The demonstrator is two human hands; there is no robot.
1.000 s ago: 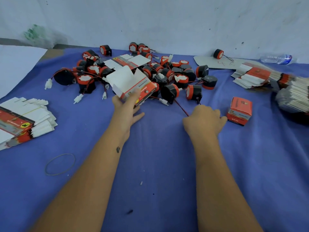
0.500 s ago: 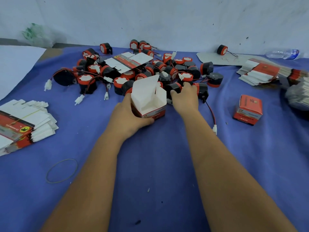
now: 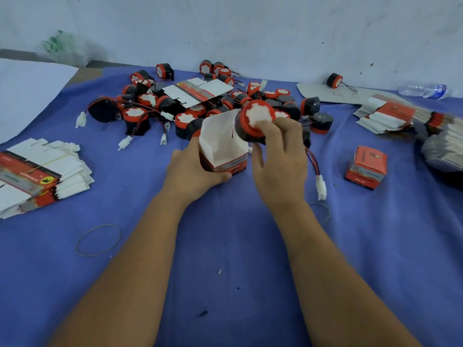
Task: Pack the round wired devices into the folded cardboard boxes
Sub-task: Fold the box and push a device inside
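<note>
Now the left hand (image 3: 198, 171) is gripping the open box (image 3: 224, 149) upright on the desk (image 3: 225, 246), near its middle, mouth facing up. Just right of that mouth, the right hand (image 3: 278, 161) is pinching a device (image 3: 255, 122) tilted, red face toward the camera, touching the box's right wall. Its wire (image 3: 312, 159) is trailing rightward to a white plug (image 3: 321, 187). Likely the device needs tipping leftward and down into the mouth.

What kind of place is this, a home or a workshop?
Probably a small packing workshop: a heap of round wired devices, stacks of flat unfolded cartons and one closed box lie on a blue cloth.
</note>
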